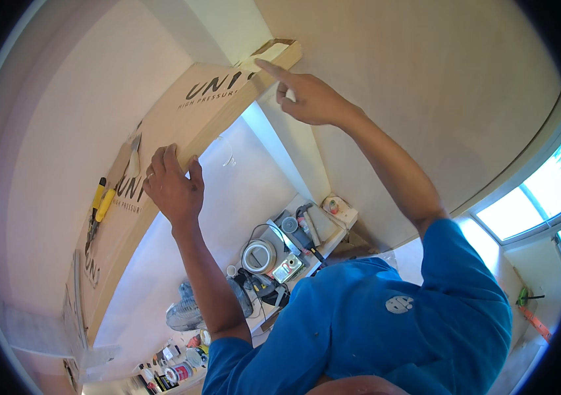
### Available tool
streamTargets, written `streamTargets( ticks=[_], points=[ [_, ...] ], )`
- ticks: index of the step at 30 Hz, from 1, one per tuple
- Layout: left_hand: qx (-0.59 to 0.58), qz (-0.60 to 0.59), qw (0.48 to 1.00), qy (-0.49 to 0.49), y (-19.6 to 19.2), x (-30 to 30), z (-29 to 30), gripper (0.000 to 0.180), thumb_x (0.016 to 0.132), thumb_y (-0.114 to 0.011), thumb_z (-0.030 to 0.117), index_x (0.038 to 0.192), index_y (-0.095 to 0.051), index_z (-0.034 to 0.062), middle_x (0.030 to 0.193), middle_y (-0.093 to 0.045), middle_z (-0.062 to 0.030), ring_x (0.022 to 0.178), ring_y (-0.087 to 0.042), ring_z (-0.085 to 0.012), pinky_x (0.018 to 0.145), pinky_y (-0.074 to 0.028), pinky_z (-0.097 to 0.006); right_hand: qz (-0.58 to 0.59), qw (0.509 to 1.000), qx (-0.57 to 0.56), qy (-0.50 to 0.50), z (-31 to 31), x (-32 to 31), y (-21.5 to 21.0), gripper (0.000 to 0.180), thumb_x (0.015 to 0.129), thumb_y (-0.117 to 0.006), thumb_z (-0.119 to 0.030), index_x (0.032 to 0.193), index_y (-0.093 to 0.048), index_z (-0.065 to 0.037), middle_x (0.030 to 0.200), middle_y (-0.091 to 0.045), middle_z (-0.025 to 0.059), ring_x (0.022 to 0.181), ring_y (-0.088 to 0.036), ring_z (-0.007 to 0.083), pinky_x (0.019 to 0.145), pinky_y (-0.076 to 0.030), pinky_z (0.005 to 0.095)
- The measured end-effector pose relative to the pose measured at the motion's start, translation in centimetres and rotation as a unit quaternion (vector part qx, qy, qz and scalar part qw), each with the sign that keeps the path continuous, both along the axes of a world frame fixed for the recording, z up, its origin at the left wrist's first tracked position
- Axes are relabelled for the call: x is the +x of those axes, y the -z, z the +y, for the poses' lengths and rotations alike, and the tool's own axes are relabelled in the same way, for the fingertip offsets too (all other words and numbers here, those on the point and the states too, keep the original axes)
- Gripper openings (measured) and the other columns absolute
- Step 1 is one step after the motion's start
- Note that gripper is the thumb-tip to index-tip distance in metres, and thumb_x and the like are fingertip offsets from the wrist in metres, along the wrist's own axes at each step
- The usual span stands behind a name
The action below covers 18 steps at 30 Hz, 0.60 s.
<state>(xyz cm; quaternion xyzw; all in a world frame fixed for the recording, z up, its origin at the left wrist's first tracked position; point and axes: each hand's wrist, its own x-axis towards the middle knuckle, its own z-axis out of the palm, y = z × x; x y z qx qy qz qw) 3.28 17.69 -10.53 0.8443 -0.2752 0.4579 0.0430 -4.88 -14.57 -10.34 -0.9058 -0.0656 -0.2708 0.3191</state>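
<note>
A long, light wooden shelf board (162, 122) with dark printed lettering runs from the lower left to the upper middle. My left hand (174, 187) rests on its front edge, fingers over the top and thumb apart, holding nothing. Toward the far end, my right hand (313, 99) stretches its index finger to the board's end, next to a pale strip (270, 54) there. The thumb and other fingers of that hand are bent, with nothing seen in them. On the board left of my left hand lie yellow-and-black pliers (101, 207) and a scraper (134, 155) with a pale handle.
Below stands a cluttered shelf with a roll of tape or cable (258, 256), a small device with a screen (288, 268) and several tools. A fan (187, 308) stands left of it, near several cans and bottles (178, 372). A wooden panel (425, 85) rises on the right, beside a window (524, 204).
</note>
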Motion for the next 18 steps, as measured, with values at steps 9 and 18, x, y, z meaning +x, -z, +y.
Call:
streamTargets(
  ticks=[9,18],
  points=[
    [0.004,-0.021,1.0,0.007,0.1,0.4,-0.3,0.048,0.09,-0.077,0.033,0.131,-0.066,0.0097,0.131,-0.065,-0.0103,0.116,-0.063,-0.0325,0.093,-0.044,-0.049,0.112,0.976,0.156,-0.1,2.3,-8.7,28.1,0.09,0.09,-0.066,-0.005,0.17,-0.028,-0.016,0.121,-0.061,0.0103,0.072,-0.059,0.0131,0.071,-0.054,0.0309],
    [0.005,-0.046,0.999,-0.003,1.2,1.2,1.1,0.047,0.093,-0.078,0.042,0.131,-0.071,0.0155,0.133,-0.07,-0.0039,0.125,-0.062,-0.0252,0.108,-0.035,-0.051,0.405,0.768,0.495,-0.043,4.4,-17.4,39.4,0.089,0.094,-0.068,-0.015,0.17,-0.023,-0.007,0.149,-0.055,0.0214,0.088,-0.068,0.0194,0.072,-0.058,0.0347]
  ],
)
